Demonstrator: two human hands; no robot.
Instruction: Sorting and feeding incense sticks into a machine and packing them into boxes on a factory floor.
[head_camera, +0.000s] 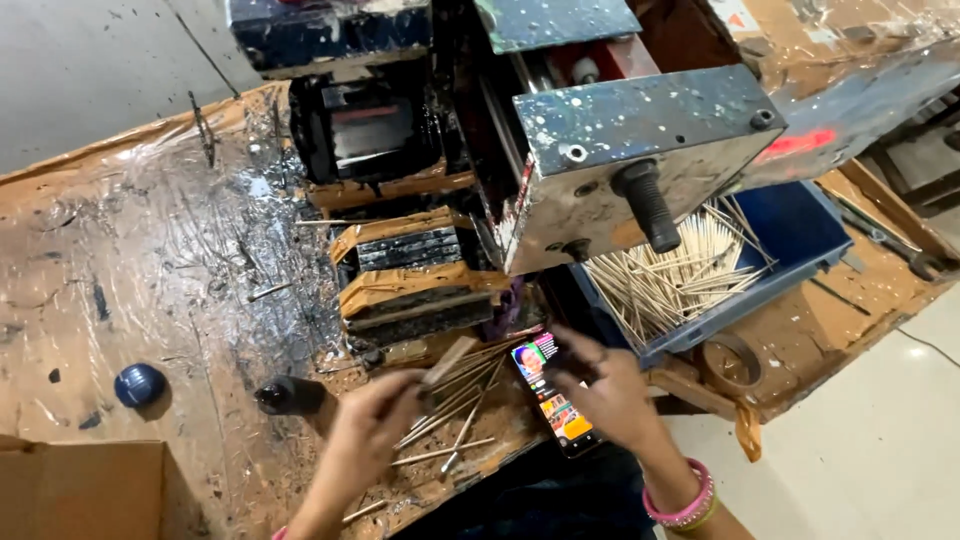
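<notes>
While both hands work low at the near edge of the messy bench (120, 250), a brown cardboard box (80, 490) sits at the far left corner. Just past it lies a small round blue cap (139, 384), and further right a dark little bottle (290, 396) lies on its side near the left hand.

The left hand (365, 430) comes up from the bottom. Its fingers are curled in close and pinch a short flat wooden stick (449, 360), which tilts up and to the right. The gap between the fingers is narrow, just enough for the stick. Under and beside this hand lies a loose pile of thin sticks (455, 405), some with dark tips, spread on the bench.

Behind the pile stand dark metal blocks wrapped in brown tape (410, 270), one above the other.

To the right of the sticks a phone (552, 395) lies flat with its bright screen lit up. The right hand (605, 395) rests on its right side. Its fingers are bent and close together, touching the top part of the phone. I cannot tell if they grip it or only lie on it. Pink bangles (685, 500) go round that wrist.

Above the right hand sits a big paint-spotted metal machine (640, 130) with a black knob (648, 205). At the far right a blue tray (790, 235) holds many pale thin sticks (670, 270), all heaped up.
</notes>
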